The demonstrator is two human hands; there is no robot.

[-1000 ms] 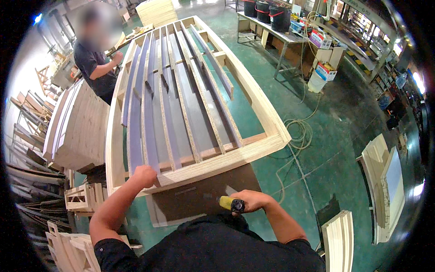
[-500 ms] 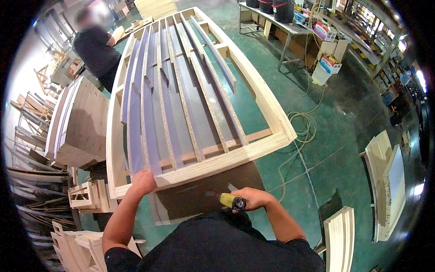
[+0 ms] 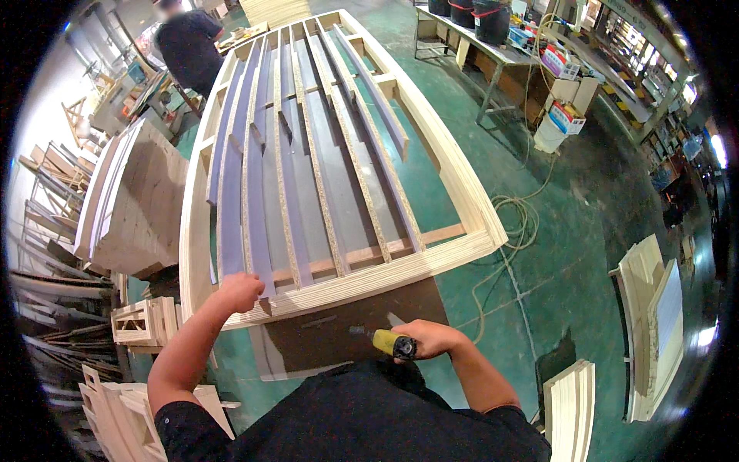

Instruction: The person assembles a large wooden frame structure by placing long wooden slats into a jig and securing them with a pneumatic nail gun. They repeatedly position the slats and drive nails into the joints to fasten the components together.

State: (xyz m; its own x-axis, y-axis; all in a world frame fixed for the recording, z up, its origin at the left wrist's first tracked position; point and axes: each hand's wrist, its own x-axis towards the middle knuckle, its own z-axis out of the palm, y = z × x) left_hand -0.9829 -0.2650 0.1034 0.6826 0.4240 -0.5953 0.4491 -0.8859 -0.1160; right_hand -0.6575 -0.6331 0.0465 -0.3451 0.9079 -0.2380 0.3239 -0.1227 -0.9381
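In front of me lies a big pale wooden frame. Long slats of purple-faced chipboard run lengthwise inside it. My left hand is closed around the near end of one slat, just over the frame's near rail; the fingers partly hide that end. Lower right, close to my body, my right hand grips a yellow and black power tool, its yellow body pointing left, apart from the frame. Its exact kind does not show.
A brown board lies below the near rail. Stacked boards stand left, timber pieces lower right. A coiled hose lies on the green floor. A workbench carries buckets. A co-worker stands far left.
My left hand has shifted slightly up and away from me, from the near rail onto the slat end. The right hand holds the tool almost unmoved. The co-worker has moved farther off and turned.
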